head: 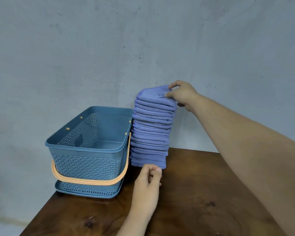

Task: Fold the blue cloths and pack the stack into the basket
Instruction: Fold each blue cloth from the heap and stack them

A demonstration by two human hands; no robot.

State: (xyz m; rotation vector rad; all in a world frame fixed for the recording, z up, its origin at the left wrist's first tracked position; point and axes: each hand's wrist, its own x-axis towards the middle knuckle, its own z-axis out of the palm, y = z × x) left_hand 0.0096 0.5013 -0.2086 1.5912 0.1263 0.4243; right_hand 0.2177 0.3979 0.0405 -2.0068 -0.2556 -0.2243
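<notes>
- The right forearm [245, 150] is nearest, reaching from the lower right corner across the desk [203, 193] towards its back edge.
- The right hand [182, 95] is at the top of the stack [150, 133] of folded blue cloths. Its thumb and fingers pinch the right edge of the top cloth [153, 93], which has dark lettering partly hidden by the thumb.
- The left hand [147, 183] is over the desk just in front of the stack's bottom corner. Its fingers are clenched into the palm with the thumb against them, holding nothing.
- The stack stands on the desk near the back edge, just beside the right wall of the basket [85, 147]. It is tall, and its upper part leans to the right.
- The basket is blue plastic with pierced walls (its open top faces the camera) and sits at the desk's back left corner, on what looks like its lid [85, 189].
- An orange handle [89, 181] hangs folded down across the basket's front.
- A grey-blue wall [143, 40] rises right behind the basket and stack.
</notes>
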